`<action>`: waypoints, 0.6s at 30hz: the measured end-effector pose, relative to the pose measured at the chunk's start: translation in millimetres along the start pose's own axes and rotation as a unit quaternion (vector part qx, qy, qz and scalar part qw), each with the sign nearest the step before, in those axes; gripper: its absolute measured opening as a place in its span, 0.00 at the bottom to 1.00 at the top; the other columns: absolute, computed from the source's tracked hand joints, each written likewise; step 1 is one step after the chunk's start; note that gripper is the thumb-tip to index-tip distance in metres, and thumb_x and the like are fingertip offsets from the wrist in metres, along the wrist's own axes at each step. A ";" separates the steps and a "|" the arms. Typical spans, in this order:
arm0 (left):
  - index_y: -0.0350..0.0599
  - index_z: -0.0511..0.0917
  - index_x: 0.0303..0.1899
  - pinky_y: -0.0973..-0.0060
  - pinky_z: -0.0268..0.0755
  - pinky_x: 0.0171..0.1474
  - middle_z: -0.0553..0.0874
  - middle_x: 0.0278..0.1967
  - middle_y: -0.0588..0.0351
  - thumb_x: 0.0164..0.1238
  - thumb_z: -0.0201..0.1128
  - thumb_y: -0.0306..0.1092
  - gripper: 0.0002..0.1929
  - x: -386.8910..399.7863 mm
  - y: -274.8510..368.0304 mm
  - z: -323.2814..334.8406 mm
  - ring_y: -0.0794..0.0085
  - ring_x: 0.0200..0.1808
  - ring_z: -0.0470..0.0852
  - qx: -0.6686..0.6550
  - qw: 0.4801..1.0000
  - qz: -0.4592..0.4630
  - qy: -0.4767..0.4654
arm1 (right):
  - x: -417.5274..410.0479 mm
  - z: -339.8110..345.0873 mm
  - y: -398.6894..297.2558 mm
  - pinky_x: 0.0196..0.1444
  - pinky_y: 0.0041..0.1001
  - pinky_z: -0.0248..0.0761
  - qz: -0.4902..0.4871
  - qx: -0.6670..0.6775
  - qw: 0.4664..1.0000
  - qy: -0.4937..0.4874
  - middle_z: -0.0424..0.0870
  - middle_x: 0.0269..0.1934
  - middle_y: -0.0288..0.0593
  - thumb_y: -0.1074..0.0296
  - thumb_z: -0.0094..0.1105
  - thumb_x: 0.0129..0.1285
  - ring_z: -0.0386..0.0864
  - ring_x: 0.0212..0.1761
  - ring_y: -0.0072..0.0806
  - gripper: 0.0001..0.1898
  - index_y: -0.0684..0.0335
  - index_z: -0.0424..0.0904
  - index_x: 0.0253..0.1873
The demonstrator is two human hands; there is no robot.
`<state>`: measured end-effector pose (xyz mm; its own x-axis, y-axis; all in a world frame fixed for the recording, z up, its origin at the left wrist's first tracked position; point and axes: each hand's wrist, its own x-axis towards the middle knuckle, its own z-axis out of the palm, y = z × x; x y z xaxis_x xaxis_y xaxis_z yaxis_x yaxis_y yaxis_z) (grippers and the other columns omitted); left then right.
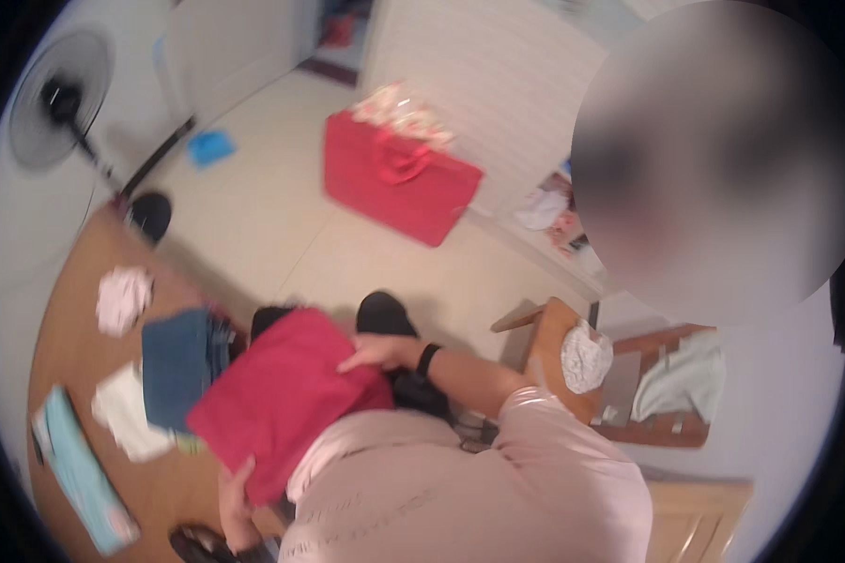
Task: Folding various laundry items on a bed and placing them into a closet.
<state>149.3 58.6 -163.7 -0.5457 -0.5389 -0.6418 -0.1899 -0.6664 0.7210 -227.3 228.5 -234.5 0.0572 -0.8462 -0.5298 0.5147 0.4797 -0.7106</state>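
Both my hands hold a folded red cloth (289, 387) in front of my body. My left hand (237, 496) grips its lower left edge, with the thumb on top. At its upper right edge, my right hand (377, 353) pinches the fabric; a black band is on that wrist. Folded blue jeans (176, 366) lie on the wooden table partly beside and under the cloth's left side. A white cloth (130, 415), a pale pink cloth (124, 299) and a folded light blue item (88, 471) also lie on the table.
A red bag (398, 186) with patterned fabric stands on the floor ahead. A blue item (211, 148) lies near a standing fan (62, 102). At the right, a wooden chair (553, 331) bears a whitish cloth (586, 357). The wooden table (162, 492) curves along my left.
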 end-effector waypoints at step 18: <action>0.35 0.63 0.71 0.60 0.83 0.52 0.78 0.62 0.42 0.65 0.67 0.28 0.34 62.4 128.1 195.8 0.52 0.56 0.83 0.217 0.972 -0.025 -0.089 | -68.1 -119.6 -23.7 0.69 0.32 0.69 -0.113 0.113 0.986 0.051 0.80 0.64 0.44 0.73 0.65 0.67 0.78 0.61 0.32 0.27 0.68 0.71 0.69</action>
<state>-68.9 40.5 -60.2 -0.6519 -0.3880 -0.6515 -0.5257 -0.3878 0.7571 -345.7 302.5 -236.9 -0.1620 -0.8918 -0.4223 0.6832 0.2075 -0.7002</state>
